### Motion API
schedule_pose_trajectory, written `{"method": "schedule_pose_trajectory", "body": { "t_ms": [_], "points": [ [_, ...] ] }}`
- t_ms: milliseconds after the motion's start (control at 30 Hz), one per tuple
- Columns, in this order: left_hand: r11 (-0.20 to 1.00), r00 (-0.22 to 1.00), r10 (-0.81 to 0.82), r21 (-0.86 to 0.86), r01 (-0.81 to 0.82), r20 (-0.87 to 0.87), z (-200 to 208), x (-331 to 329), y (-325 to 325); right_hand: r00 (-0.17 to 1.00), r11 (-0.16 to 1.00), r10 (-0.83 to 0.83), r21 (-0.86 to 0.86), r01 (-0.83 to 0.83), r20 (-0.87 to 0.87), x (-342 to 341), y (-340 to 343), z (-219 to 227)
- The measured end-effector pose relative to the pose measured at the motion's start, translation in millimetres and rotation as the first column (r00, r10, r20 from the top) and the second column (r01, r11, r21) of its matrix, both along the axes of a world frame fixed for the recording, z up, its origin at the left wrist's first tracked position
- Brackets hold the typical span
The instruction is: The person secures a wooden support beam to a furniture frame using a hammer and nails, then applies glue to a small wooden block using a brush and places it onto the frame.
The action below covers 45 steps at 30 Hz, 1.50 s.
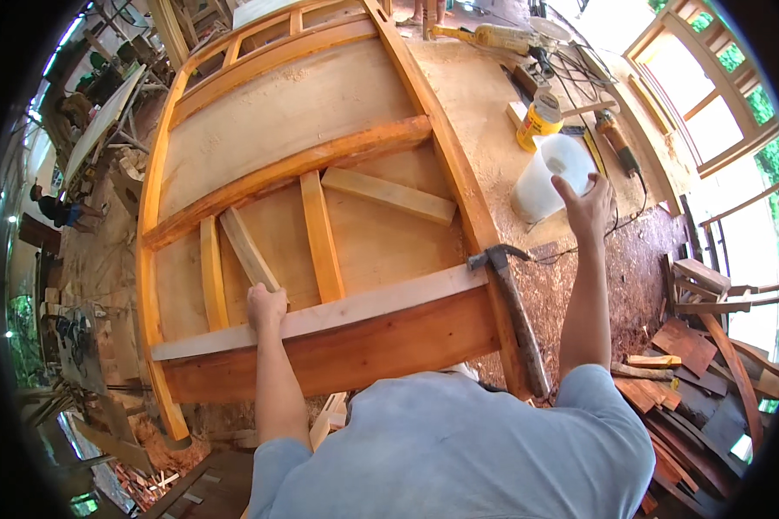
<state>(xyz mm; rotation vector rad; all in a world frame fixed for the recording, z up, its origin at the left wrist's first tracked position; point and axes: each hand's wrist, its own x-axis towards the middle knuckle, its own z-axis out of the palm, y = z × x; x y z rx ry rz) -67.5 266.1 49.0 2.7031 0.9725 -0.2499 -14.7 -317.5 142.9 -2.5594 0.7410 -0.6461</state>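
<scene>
Left hand [267,304] closed over the near end of a short loose slat [249,249], pressing it where it meets the pale rail [320,317] across the lower part of the curved wooden frame [459,173]. Right hand [587,206] stretched out to the right, fingers spread open against the rim of a translucent plastic jug [552,177] standing on the sawdust-covered desk [485,95]; not closed on it. Hammer [511,303] lying at the frame's right edge, head near the pale rail's end, touched by neither hand. Yellow can [538,119] just beyond the jug. Wood offcuts [692,381] piled on the floor at right.
</scene>
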Motion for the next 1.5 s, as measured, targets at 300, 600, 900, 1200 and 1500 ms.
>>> {"method": "schedule_pose_trajectory", "body": {
  "t_ms": [300, 600, 900, 1200, 1500],
  "points": [
    [0.998, 0.992, 0.058, 0.018, -0.056, -0.114, 13, 6, -9, 0.936, 0.941, 0.297, -0.225, -0.253, 0.19, 90, -14, 50],
    [0.995, 0.994, 0.096, -0.003, -0.096, -0.057, 8, 3, -1, 0.775, 0.622, 0.214, -0.528, -0.577, -0.595, 223, -40, 29],
    [0.991, 0.989, 0.116, -0.056, -0.122, -0.095, 9, 2, -2, 0.373, 0.404, -0.267, -0.455, -0.794, -0.889, 308, -49, -46],
    [0.988, 0.992, 0.109, -0.105, -0.114, -0.057, 5, 0, 4, 0.232, 0.275, -0.319, -0.324, -0.905, -0.919, 313, -56, -42],
    [0.993, 0.993, 0.11, -0.047, -0.108, 0.043, 1, 9, 4, 0.541, 0.224, -0.164, -0.565, -0.794, -0.825, 273, 8, 92]
  ]
}}
